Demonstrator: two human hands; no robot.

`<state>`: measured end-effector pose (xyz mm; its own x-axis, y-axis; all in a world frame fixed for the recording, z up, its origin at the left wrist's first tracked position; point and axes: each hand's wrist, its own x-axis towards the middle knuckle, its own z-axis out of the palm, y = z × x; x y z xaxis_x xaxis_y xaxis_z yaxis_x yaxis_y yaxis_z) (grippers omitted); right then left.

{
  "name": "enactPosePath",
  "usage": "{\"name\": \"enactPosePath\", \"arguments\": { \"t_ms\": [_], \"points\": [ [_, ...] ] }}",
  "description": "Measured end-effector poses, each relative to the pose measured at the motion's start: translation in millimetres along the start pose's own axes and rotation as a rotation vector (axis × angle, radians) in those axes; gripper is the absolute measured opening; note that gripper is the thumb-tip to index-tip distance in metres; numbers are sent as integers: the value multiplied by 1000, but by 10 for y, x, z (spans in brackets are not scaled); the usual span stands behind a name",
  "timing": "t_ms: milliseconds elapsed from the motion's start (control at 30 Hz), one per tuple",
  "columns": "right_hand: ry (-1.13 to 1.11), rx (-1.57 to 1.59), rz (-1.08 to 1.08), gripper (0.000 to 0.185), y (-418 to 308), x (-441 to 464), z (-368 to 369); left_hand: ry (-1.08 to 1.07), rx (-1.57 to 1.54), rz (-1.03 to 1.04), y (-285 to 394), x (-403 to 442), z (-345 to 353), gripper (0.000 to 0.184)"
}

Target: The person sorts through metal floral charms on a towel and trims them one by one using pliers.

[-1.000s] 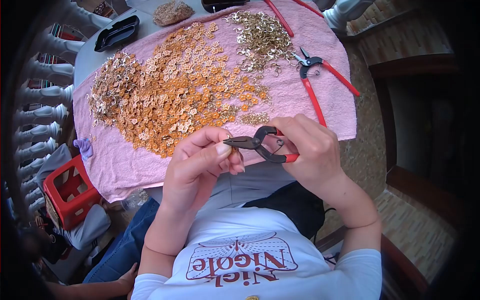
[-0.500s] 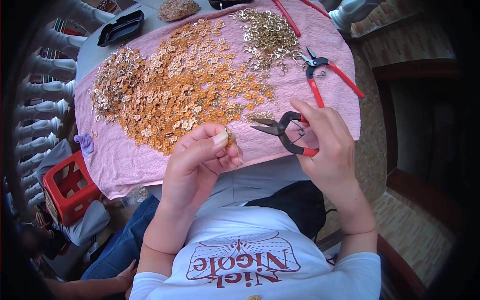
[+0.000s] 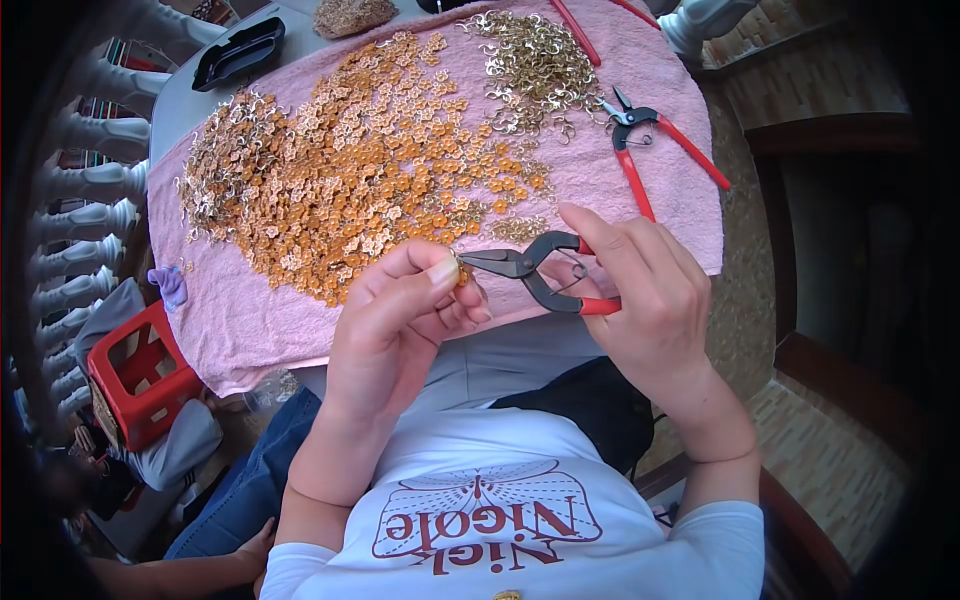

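Observation:
My left hand (image 3: 400,300) pinches a small gold piece (image 3: 460,270) between thumb and index finger. My right hand (image 3: 650,290) holds red-handled pliers (image 3: 525,265), whose dark jaws look closed, with their tips at the gold piece. Beyond my hands, a big pile of orange flower-shaped pieces (image 3: 350,165) is spread on a pink towel (image 3: 660,250). A small heap of fine gold rings (image 3: 518,229) lies close past the pliers. Farther back is a heap of curved gold pieces (image 3: 535,70).
Other red-handled pliers (image 3: 635,125) lie on the towel at the right. A black tray (image 3: 238,54) and a bag of small pieces (image 3: 352,16) are at the back. A red stool (image 3: 145,375) stands at the left, and another person's arm (image 3: 210,572) shows at lower left.
Half a second ago the pliers stood apart from my left hand with their jaws parted. They have moved left to the gold piece, and the jaws have closed.

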<state>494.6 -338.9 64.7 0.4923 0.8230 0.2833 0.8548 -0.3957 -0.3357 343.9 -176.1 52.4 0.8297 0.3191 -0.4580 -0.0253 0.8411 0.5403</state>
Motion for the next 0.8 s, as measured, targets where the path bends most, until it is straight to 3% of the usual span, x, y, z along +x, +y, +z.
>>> {"name": "enactPosePath", "arguments": {
  "t_ms": [167,800],
  "points": [
    [-41,32,39,42,-6,-33,5,20,56,21,-4,-4,23,12],
    [113,-270,-151,45,11,86,-190,89,432,238,-22,-38,94,12]
  ]
}}
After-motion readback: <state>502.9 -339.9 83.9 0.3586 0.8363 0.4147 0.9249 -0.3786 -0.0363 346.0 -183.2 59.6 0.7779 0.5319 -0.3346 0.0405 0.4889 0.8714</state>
